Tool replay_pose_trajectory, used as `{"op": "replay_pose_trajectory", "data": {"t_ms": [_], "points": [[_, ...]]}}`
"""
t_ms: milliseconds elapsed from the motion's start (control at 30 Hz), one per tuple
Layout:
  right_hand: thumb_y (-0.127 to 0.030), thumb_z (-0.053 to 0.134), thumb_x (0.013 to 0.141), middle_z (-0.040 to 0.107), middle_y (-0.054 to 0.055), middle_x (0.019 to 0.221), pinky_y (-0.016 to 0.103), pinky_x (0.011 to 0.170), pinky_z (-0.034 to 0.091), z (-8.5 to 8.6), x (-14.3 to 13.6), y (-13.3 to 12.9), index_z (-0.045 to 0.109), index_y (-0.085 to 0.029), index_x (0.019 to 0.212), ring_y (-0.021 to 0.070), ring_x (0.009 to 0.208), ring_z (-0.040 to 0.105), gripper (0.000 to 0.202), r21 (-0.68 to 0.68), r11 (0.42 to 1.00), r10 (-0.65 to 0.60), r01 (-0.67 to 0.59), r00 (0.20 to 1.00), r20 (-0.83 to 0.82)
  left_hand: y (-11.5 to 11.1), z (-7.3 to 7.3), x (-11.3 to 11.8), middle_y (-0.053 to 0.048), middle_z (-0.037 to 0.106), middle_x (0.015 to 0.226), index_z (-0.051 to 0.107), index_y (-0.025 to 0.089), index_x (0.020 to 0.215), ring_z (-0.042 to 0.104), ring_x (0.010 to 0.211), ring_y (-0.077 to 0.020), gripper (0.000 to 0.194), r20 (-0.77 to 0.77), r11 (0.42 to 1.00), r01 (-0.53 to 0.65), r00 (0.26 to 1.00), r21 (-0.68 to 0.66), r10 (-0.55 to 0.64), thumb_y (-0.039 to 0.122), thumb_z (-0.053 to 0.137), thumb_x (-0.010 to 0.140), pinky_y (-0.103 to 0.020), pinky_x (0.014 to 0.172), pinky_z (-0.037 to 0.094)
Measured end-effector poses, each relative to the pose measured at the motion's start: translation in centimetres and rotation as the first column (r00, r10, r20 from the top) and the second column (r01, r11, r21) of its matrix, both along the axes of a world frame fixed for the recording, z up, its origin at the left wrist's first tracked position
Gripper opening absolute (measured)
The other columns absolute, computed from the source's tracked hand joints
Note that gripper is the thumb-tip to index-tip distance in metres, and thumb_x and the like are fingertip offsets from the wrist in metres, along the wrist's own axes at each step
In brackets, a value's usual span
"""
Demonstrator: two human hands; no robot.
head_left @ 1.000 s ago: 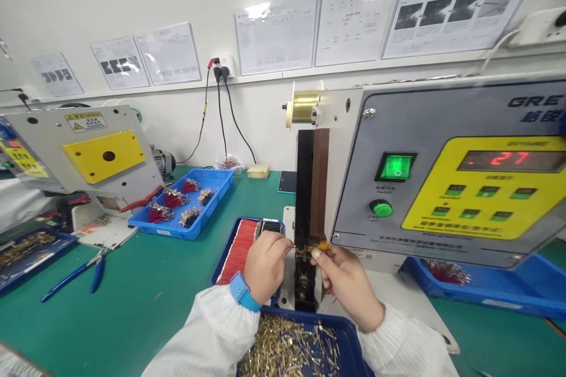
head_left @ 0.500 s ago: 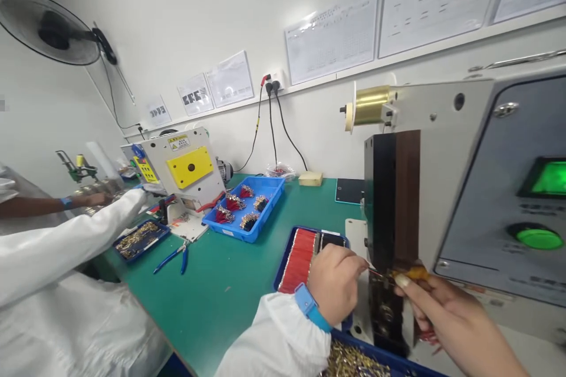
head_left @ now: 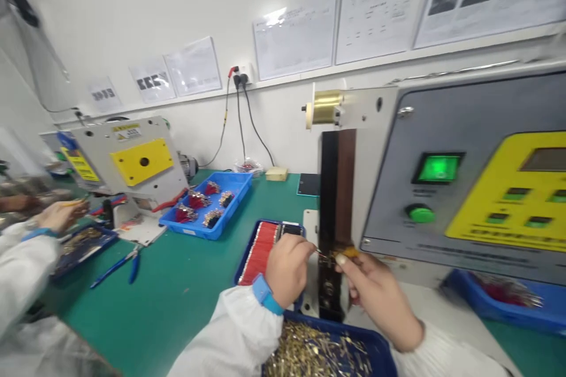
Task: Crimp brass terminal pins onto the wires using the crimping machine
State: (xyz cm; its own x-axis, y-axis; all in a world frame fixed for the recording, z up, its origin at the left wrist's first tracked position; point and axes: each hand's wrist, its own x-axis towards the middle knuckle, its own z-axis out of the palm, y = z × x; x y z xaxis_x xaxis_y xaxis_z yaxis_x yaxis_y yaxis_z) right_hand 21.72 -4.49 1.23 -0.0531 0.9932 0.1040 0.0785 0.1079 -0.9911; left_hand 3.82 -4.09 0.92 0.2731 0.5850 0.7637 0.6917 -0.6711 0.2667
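Note:
My left hand (head_left: 289,268), a blue band at its wrist, is closed in a pinch at the left side of the press's black tooling (head_left: 329,288). A thin, wire-like piece (head_left: 319,252) sticks out from its fingertips towards the tooling. From the other side my right hand (head_left: 375,291) reaches in, thumb and fingers pressed together. Something orange-yellow (head_left: 348,252) shows at its index finger; what the fingers grip is hidden. Just below both hands lies a dark blue tray (head_left: 384,344) of small brass-coloured metal pieces (head_left: 309,350). Behind my left hand, another tray holds red wires (head_left: 260,250) in a row.
A blue bin (head_left: 241,188) with wire bundles stands mid-bench, with blue-handled pliers (head_left: 117,268) nearer. At left, a co-worker's hand (head_left: 57,215) is beside a second machine (head_left: 132,159). The press's control panel (head_left: 477,188) rises at right, above another blue bin (head_left: 495,306).
The view has turned right, bringing the yellow control panel and right-hand bin into sight. Both my hands stay at the tooling in the same pinch. The co-worker's hand has come into view.

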Motion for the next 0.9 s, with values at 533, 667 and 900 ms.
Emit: {"op": "replay_pose_trajectory", "data": {"t_ms": [533,667,900], "points": [[-0.062,0.061,0.078,0.041,-0.008,0.044,0.021,0.032,0.033,-0.23,-0.06,0.03,0.057,-0.02,0.069,0.0095,0.034,0.038,0.044,0.04,0.999,0.018,-0.016,0.998,-0.054,-0.1,0.56,0.18,-0.006,0.056,0.088,0.064,0.019,0.099,0.051,0.084,-0.0179,0.021,0.049,0.997,-0.053,0.998,0.054,0.05,0.008,0.048,0.091,-0.03,0.071,0.044],[-0.064,0.06,0.077,0.04,-0.008,0.044,0.021,0.032,0.032,-0.46,-0.06,0.05,0.058,-0.02,0.07,0.0095,0.034,0.038,0.046,0.038,0.999,0.005,-0.003,0.999,-0.054,-0.19,0.7,0.27,-0.005,0.058,0.088,0.061,0.018,0.098,0.051,0.083,-0.0173,0.014,0.063,0.999,-0.024,0.998,0.034,0.021,0.012,0.05,0.093,-0.03,0.073,0.044],[-0.066,0.06,0.077,0.041,-0.008,0.045,0.021,0.032,0.034,-0.44,-0.07,-0.14,0.056,-0.02,0.073,0.0105,0.036,0.04,0.047,0.025,1.0,0.004,-0.002,0.998,-0.066,-0.12,0.49,0.24,-0.006,0.056,0.09,0.061,0.017,0.092,0.05,0.084,-0.0172,0.015,0.046,0.996,-0.053,0.998,0.073,0.05,0.009,0.049,0.092,-0.029,0.072,0.044]]}}
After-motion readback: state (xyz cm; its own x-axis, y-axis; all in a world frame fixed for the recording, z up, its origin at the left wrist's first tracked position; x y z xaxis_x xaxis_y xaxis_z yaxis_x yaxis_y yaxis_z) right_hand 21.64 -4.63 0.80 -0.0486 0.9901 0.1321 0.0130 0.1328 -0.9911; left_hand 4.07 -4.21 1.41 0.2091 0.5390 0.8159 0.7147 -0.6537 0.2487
